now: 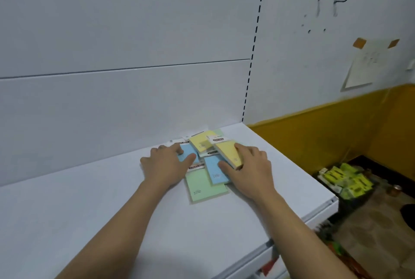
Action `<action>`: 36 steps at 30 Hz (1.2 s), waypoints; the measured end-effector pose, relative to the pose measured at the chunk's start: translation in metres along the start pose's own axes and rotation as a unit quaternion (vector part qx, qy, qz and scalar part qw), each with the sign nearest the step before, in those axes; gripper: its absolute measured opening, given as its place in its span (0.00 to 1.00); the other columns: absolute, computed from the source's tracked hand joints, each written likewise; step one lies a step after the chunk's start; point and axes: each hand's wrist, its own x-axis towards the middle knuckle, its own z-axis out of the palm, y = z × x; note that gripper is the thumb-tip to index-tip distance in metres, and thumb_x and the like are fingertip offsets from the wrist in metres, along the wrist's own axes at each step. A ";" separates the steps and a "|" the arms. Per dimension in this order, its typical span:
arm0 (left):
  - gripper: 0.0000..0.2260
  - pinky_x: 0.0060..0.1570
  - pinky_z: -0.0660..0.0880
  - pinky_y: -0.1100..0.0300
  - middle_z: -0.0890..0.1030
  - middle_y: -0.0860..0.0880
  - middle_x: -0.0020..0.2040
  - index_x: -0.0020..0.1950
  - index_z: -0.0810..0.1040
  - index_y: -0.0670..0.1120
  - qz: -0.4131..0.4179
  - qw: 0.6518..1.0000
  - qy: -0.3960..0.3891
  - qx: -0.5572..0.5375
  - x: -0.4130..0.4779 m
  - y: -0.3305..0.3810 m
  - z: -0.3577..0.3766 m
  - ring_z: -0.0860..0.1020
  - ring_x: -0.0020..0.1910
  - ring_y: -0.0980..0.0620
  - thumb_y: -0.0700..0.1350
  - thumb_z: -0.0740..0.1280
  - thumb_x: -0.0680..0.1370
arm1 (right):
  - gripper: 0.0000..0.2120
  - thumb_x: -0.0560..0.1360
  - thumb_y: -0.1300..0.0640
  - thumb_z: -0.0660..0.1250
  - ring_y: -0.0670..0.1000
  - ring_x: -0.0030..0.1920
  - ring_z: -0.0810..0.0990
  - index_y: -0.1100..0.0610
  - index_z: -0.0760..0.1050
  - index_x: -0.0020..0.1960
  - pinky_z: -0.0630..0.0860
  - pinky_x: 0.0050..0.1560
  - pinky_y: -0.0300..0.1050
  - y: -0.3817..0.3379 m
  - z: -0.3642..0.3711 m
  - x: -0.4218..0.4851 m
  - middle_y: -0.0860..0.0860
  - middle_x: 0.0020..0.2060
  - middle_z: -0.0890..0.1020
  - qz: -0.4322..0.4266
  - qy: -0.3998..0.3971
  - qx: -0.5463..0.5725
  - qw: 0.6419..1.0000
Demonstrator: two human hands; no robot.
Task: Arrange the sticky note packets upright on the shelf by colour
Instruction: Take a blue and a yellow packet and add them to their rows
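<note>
A loose heap of sticky note packets lies flat on the white shelf (89, 211) near its back right corner. A green packet (202, 185) lies nearest me, with a blue packet (214, 170) overlapping it. A second blue packet (187, 152) sits under the fingers of my left hand (167, 162), which rests flat on it. A yellow packet (201, 141) lies at the back. My right hand (249, 166) grips another yellow packet (229, 152), thumb on its near end and fingers over its right edge. A pale green packet (217, 131) peeks out behind.
The white back panel (123, 99) rises behind the heap, with a slotted upright (252, 54) at its right end. Past the shelf's right edge, a dark crate of yellow-green boxes (345, 182) sits on the floor below. A paper sheet (361, 70) is taped to the wall.
</note>
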 end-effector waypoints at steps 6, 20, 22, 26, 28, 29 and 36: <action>0.21 0.58 0.64 0.50 0.76 0.48 0.60 0.56 0.73 0.54 -0.065 0.996 0.033 -0.047 -0.006 0.014 0.006 0.70 0.62 0.46 0.67 0.63 0.71 | 0.31 0.74 0.33 0.52 0.55 0.63 0.65 0.49 0.67 0.71 0.63 0.61 0.50 0.010 0.005 0.003 0.52 0.66 0.71 -0.008 0.012 0.084 0.996; 0.41 0.37 0.75 0.70 0.72 0.48 0.62 0.76 0.58 0.45 -0.160 0.893 0.086 -0.413 -0.037 0.003 -0.014 0.74 0.52 0.49 0.33 0.75 0.69 | 0.33 0.69 0.42 0.69 0.53 0.60 0.68 0.50 0.63 0.70 0.64 0.59 0.48 0.015 0.003 0.001 0.50 0.60 0.71 -0.045 0.017 0.147 0.988; 0.34 0.26 0.73 0.71 0.75 0.46 0.58 0.72 0.64 0.42 -0.169 0.846 0.081 -0.500 -0.042 0.001 -0.020 0.76 0.45 0.51 0.27 0.71 0.70 | 0.34 0.69 0.48 0.72 0.46 0.57 0.68 0.50 0.61 0.71 0.66 0.57 0.42 0.014 -0.001 -0.003 0.46 0.59 0.67 -0.059 0.000 0.250 0.966; 0.14 0.33 0.81 0.58 0.81 0.37 0.51 0.54 0.77 0.35 -0.172 0.797 0.078 -0.574 -0.044 -0.009 -0.024 0.83 0.37 0.49 0.29 0.72 0.70 | 0.31 0.74 0.60 0.70 0.38 0.54 0.65 0.52 0.61 0.73 0.65 0.49 0.22 0.015 -0.004 -0.006 0.43 0.59 0.65 -0.076 -0.006 0.350 0.933; 0.08 0.46 0.81 0.46 0.81 0.37 0.52 0.52 0.78 0.37 -0.171 0.776 0.077 -0.602 -0.043 -0.009 -0.026 0.83 0.45 0.44 0.33 0.70 0.73 | 0.27 0.74 0.62 0.69 0.41 0.55 0.69 0.50 0.66 0.70 0.70 0.56 0.32 0.015 -0.005 -0.006 0.43 0.58 0.68 -0.070 0.011 0.381 0.922; 0.06 0.49 0.81 0.47 0.81 0.39 0.50 0.51 0.79 0.38 -0.154 0.786 0.073 -0.595 -0.042 -0.010 -0.026 0.83 0.45 0.45 0.34 0.69 0.75 | 0.24 0.73 0.61 0.69 0.42 0.55 0.71 0.48 0.69 0.66 0.73 0.60 0.42 0.016 -0.004 -0.006 0.42 0.56 0.70 -0.066 0.018 0.403 0.912; 0.11 0.36 0.77 0.62 0.83 0.46 0.45 0.47 0.79 0.51 -0.070 0.904 0.041 -0.421 -0.043 -0.017 -0.038 0.80 0.36 0.58 0.36 0.71 0.73 | 0.17 0.67 0.61 0.75 0.53 0.51 0.81 0.45 0.74 0.48 0.81 0.47 0.53 0.020 -0.005 -0.006 0.47 0.48 0.79 0.000 0.014 0.544 0.839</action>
